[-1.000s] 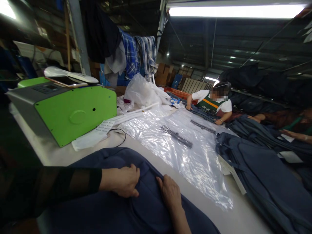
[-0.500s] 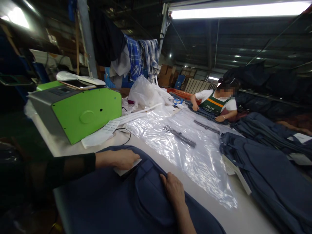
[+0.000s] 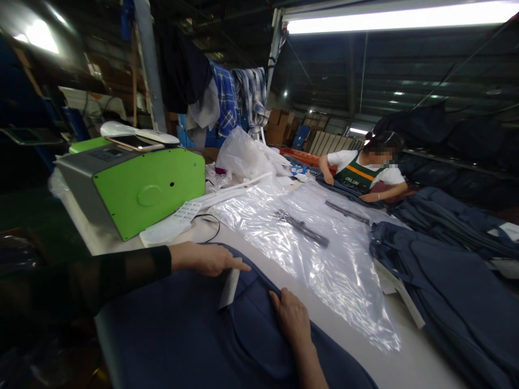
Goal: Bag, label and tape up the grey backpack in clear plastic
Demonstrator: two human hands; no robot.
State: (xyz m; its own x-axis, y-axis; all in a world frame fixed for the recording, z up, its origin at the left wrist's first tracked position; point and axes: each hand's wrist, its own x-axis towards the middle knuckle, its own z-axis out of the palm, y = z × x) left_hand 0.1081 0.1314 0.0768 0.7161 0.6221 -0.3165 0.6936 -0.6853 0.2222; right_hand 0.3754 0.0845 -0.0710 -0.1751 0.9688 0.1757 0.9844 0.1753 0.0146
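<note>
A dark blue fabric item (image 3: 170,324) with curved seams, like a garment bag, lies across the near edge of the table. My left hand (image 3: 211,260) is over its upper edge, index finger stretched to the right, with the top of a pale tag (image 3: 230,289) between its fingers. The tag hangs down over the fabric. My right hand (image 3: 292,316) rests on the item's right side, its fingers curled over the edge and gripping the cloth.
A green and grey machine (image 3: 150,189) with a phone (image 3: 133,142) on top stands at the left. Clear plastic bags (image 3: 316,265) cover the table's middle. More blue items (image 3: 454,292) lie at the right. A person (image 3: 365,173) handles fabric at the far side.
My left hand has moved slightly right and its index finger now points outward. The tag has turned from lying slanted under the hand to hanging steeply. The right hand keeps its place on the fabric.
</note>
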